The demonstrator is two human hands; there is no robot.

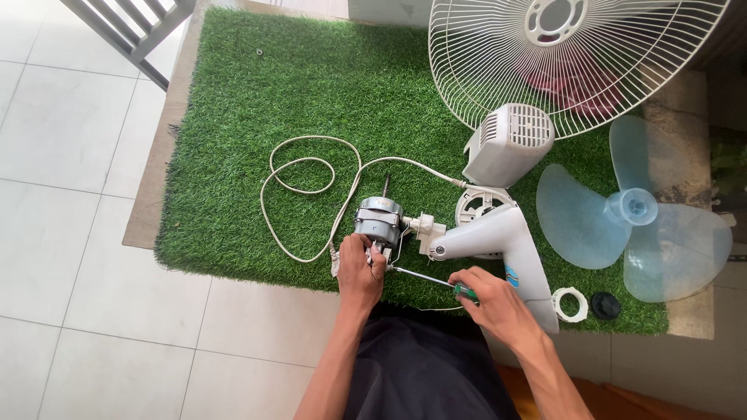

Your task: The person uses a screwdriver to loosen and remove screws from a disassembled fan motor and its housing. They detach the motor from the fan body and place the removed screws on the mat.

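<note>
Fan parts lying on a green turf mat, two hands working at the motor.

Largest to smallest: wire fan guard leaning at the mat's far edge; pale blue blade; white stand neck; white motor cover; grey motor sitting near the mat's front edge; looping cord. Left hand is gripping the motor's base; right hand is closing around a green-handled screwdriver, its tip touching the motor.

Single head view, looking steeply down, fairly near, over green mat

Fan grille cropped above; screwdriver tip hidden
</note>
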